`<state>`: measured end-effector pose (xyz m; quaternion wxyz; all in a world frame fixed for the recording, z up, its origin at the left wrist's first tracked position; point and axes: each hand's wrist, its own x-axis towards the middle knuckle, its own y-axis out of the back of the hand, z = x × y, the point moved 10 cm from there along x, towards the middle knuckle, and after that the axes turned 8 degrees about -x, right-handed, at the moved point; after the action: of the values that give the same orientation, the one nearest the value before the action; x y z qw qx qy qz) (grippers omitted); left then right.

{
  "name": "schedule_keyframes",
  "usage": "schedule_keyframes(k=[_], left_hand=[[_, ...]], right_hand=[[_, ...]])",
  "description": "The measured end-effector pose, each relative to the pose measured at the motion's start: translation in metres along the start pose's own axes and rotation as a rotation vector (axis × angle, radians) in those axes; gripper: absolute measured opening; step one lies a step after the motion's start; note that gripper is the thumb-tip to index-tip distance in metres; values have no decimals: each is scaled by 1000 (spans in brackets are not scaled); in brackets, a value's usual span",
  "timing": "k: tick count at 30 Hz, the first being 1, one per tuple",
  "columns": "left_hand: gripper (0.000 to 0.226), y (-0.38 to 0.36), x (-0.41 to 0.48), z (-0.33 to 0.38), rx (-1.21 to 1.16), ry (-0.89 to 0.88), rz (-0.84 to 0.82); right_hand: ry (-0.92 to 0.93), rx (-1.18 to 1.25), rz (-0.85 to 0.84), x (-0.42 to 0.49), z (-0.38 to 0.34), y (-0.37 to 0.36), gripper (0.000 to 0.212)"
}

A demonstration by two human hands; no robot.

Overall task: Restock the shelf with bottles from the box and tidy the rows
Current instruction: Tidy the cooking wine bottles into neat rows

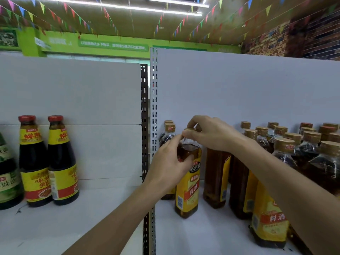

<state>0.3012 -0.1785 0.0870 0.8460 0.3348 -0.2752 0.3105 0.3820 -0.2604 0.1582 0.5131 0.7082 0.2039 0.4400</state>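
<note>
Bottle (189,190) gripped by both hands, left hand (168,163) at shoulder, right hand (211,134) pinching cap (190,129), neighbouring bottles (216,181) crowding alongside

Left hand (166,165) and right hand (211,134) close together, fingers curled, forearms outstretched

bottle (188,190) label 海天料酒, 料酒 lower down

Near the front, bare shelf board (211,236) lies open between the slotted upright (154,100) and the packed bottle rows (283,144) blocking the right. A yellow-labelled bottle (187,192) stands in that gap, farther back. Left of the upright, free board runs to two red-capped sauce bottles (62,162).
</note>
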Motion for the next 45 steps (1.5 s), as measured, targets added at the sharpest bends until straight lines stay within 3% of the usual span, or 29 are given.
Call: schedule_keyframes(k=[5, 16, 23, 31, 45], left_hand=[[46, 3, -12, -6, -25, -47, 62], [92, -7, -41, -38, 123, -3, 128], [126, -20, -60, -110, 39, 286, -50], [110, -47, -69, -138, -216, 331, -199], [114, -56, -70, -152, -276, 347, -171]], right_hand=[[-21, 188, 13, -17, 6, -27, 54], [-134, 667, 104, -50, 22, -83, 43], [-142, 700, -183, -70, 22, -153, 39], [-100, 663, -217, -72, 8, -178, 59], [-142, 771, -260, -66, 12, -205, 62]])
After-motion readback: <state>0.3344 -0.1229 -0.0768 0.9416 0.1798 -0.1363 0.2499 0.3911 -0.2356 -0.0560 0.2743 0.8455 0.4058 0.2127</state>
